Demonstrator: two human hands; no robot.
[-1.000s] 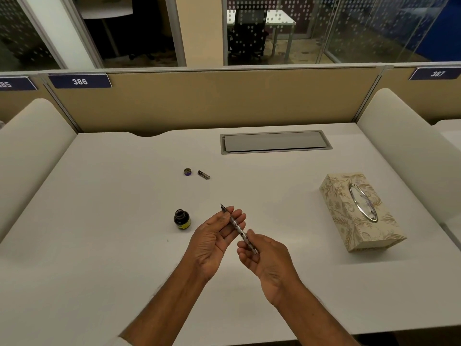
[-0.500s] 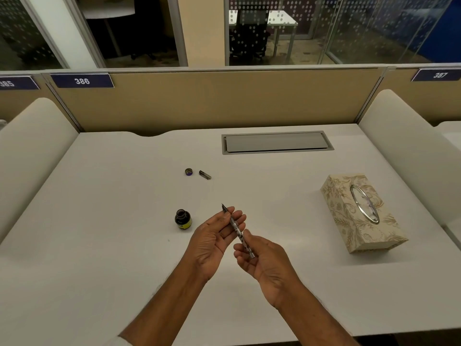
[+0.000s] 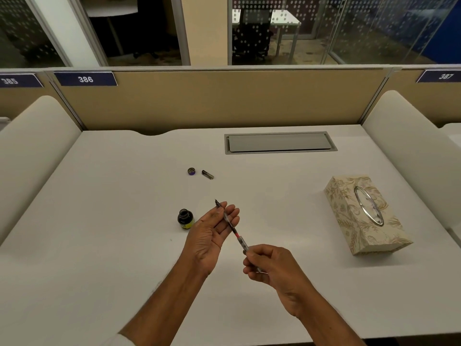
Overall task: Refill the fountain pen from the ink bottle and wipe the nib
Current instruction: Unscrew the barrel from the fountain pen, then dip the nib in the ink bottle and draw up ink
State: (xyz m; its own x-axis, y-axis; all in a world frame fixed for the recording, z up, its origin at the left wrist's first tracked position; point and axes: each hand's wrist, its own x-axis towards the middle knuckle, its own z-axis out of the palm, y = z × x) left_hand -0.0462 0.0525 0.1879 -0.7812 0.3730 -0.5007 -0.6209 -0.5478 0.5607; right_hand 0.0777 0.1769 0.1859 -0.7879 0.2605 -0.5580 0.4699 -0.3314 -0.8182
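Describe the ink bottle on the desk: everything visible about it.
The ink bottle is small, squat and round, of dark glass as it looks, with a yellow-green label low on its side. It stands upright on the white desk, its mouth open and uncapped; a small round cap lies farther back. Nothing touches it. It sits just left of the left hand, which with the right hand holds the fountain pen. How full it is cannot be told.

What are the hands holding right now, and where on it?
The fountain pen: left hand fingers grip the front section behind the nib, right hand pinches the rear end.
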